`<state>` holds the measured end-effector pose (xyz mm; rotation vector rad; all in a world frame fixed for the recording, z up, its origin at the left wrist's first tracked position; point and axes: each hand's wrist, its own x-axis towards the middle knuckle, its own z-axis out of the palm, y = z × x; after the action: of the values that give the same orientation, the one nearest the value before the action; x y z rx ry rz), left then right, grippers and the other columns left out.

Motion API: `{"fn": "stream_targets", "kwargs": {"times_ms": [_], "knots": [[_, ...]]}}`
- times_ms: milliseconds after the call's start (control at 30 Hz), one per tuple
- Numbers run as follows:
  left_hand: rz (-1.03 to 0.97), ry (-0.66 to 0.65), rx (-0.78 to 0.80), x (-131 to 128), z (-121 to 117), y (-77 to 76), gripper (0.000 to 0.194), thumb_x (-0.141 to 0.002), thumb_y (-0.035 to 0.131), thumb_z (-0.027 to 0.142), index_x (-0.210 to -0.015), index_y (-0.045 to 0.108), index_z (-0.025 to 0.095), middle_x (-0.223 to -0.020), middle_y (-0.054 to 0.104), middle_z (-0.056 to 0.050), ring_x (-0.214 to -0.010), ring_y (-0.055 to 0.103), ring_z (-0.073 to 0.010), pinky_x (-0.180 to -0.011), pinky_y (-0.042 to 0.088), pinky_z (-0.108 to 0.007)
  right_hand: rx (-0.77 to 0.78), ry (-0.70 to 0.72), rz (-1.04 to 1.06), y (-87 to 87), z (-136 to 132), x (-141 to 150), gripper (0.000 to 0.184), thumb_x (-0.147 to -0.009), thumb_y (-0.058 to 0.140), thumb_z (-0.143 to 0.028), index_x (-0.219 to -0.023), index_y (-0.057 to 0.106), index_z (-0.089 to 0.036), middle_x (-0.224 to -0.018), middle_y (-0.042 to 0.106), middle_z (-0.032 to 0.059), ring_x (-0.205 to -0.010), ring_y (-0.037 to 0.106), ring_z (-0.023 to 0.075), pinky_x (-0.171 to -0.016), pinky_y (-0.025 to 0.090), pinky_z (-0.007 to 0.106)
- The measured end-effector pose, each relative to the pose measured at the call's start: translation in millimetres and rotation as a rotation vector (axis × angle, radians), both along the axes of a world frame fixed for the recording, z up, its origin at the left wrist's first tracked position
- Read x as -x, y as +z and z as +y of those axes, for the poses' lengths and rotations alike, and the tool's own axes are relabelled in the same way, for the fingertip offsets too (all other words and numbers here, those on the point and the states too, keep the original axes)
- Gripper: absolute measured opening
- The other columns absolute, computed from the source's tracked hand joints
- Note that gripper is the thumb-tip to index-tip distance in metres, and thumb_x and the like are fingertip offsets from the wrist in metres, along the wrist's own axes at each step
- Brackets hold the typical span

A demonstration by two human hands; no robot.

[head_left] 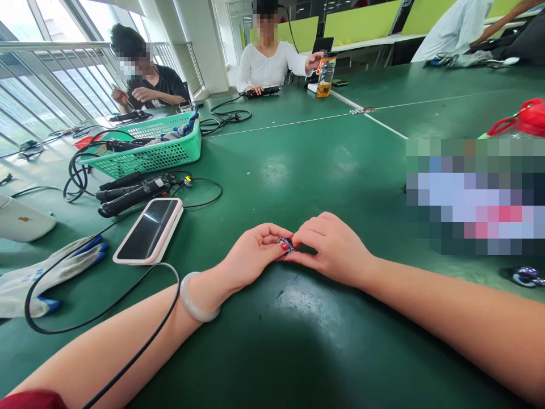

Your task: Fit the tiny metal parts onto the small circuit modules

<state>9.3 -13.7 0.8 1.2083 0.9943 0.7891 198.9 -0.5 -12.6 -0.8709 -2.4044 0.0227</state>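
Above the green table (pixel 272 199), my two hands meet around a small dark object with white markings (pixel 288 243); its kind is too small to make out. My left hand (pixel 255 247) pinches it between thumb and fingers, the thumb lying across its front. From the other side my right hand (pixel 336 244) closes thumb and index finger on its right edge. The fingers cover most of it. A pale bangle (pixel 196 298) circles my left wrist, and a black cable (pixel 131 304) runs over my left forearm.
Left of my hands lie a phone (pixel 149 232), a black corded tool (pixel 136 193), a work glove (pixel 55 272) and a green basket (pixel 149 156). Two people sit across the table, one touching a bottle (pixel 326 76). A red pouch (pixel 530 118) lies at the right.
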Motion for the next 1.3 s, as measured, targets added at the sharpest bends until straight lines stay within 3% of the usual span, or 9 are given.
{"fn": "stream_targets", "kwargs": {"times_ms": [167, 300, 400, 467, 667, 933, 1067, 1200, 1300], "knots": [[0.332, 0.018, -0.328, 12, 5, 1.1, 0.019, -0.083, 0.057, 0.026, -0.1, 0.061, 0.017, -0.101, 0.071, -0.007, -0.091, 0.067, -0.0173, -0.086, 0.052, -0.033, 0.117, 0.043, 0.005, -1.9, 9, -7, 0.023, -0.087, 0.058, -0.041, -0.09, 0.065, -0.02, -0.079, 0.067, 0.0019, -0.073, 0.059, 0.0147, -0.071, 0.04, 0.029], [1.131, 0.133, -0.737, 37, 16, 8.5, 0.026, -0.089, 0.042, 0.018, -0.106, 0.061, 0.017, -0.101, 0.07, -0.011, -0.092, 0.065, -0.0235, -0.086, 0.048, -0.039, 0.296, -0.061, 0.038, -1.3, 17, -13, 0.018, -0.088, 0.056, -0.036, -0.09, 0.066, -0.021, -0.074, 0.064, 0.0004, -0.066, 0.056, 0.0132, -0.064, 0.041, 0.027], [1.579, 0.107, -0.704, 55, 25, 16.1, 0.033, -0.082, 0.035, 0.003, -0.101, 0.061, 0.011, -0.089, 0.069, -0.014, -0.083, 0.065, -0.0259, -0.076, 0.048, -0.037, 0.42, -0.057, 0.032, -0.9, 22, -16, 0.018, -0.087, 0.053, -0.032, -0.085, 0.067, -0.022, -0.073, 0.064, -0.0002, -0.064, 0.056, 0.0124, -0.061, 0.041, 0.026], [1.715, 0.102, -0.655, 63, 30, 19.6, 0.032, -0.079, 0.035, 0.0, -0.093, 0.062, 0.01, -0.087, 0.068, -0.015, -0.08, 0.065, -0.0261, -0.073, 0.047, -0.035, 0.449, -0.038, 0.025, -0.8, 23, -17, 0.019, -0.088, 0.052, -0.031, -0.084, 0.068, -0.021, -0.075, 0.066, 0.0003, -0.065, 0.057, 0.0127, -0.062, 0.042, 0.026], [1.76, 0.157, -0.644, 71, 36, 19.2, 0.024, -0.084, 0.04, 0.01, -0.09, 0.063, 0.012, -0.095, 0.065, -0.018, -0.084, 0.063, -0.0269, -0.071, 0.045, -0.033, 0.435, -0.007, -0.016, -1.0, 24, -18, 0.02, -0.089, 0.051, -0.031, -0.087, 0.068, -0.022, -0.08, 0.067, 0.0015, -0.07, 0.059, 0.014, -0.065, 0.043, 0.027], [1.725, 0.185, -0.657, 72, 37, 16.0, 0.029, -0.085, 0.038, 0.014, -0.1, 0.063, 0.009, -0.086, 0.068, -0.018, -0.091, 0.061, -0.0311, -0.076, 0.043, -0.037, 0.423, 0.02, -0.073, -1.7, 23, -18, 0.021, -0.09, 0.049, -0.03, -0.091, 0.068, -0.021, -0.086, 0.066, 0.0028, -0.076, 0.058, 0.0151, -0.069, 0.044, 0.029], [1.656, 0.207, -0.744, 80, 43, 8.2, 0.033, -0.087, 0.037, 0.018, -0.102, 0.067, 0.012, -0.099, 0.065, -0.017, -0.093, 0.059, -0.0279, -0.086, 0.043, -0.037, 0.427, 0.018, -0.07, -2.2, 23, -18, 0.021, -0.09, 0.049, -0.03, -0.091, 0.068, -0.021, -0.087, 0.066, 0.0025, -0.076, 0.059, 0.0148, -0.07, 0.044, 0.028], [1.508, 0.368, -0.728, 88, 54, -2.3, 0.037, -0.085, 0.043, 0.021, -0.115, 0.064, 0.013, -0.109, 0.062, -0.016, -0.099, 0.058, -0.0274, -0.092, 0.043, -0.038, 0.432, 0.029, -0.054, -3.0, 25, -18, 0.02, -0.09, 0.049, -0.029, -0.091, 0.068, -0.021, -0.089, 0.067, 0.0025, -0.079, 0.059, 0.0148, -0.073, 0.045, 0.029], [1.345, 0.496, -0.689, 90, 61, -5.7, 0.033, -0.084, 0.045, 0.023, -0.107, 0.066, 0.013, -0.106, 0.064, -0.014, -0.101, 0.058, -0.027, -0.095, 0.043, -0.039, 0.446, 0.026, -0.054, -3.6, 26, -18, 0.02, -0.09, 0.049, -0.029, -0.092, 0.068, -0.021, -0.09, 0.068, 0.0029, -0.079, 0.059, 0.0151, -0.072, 0.045, 0.029]]}}
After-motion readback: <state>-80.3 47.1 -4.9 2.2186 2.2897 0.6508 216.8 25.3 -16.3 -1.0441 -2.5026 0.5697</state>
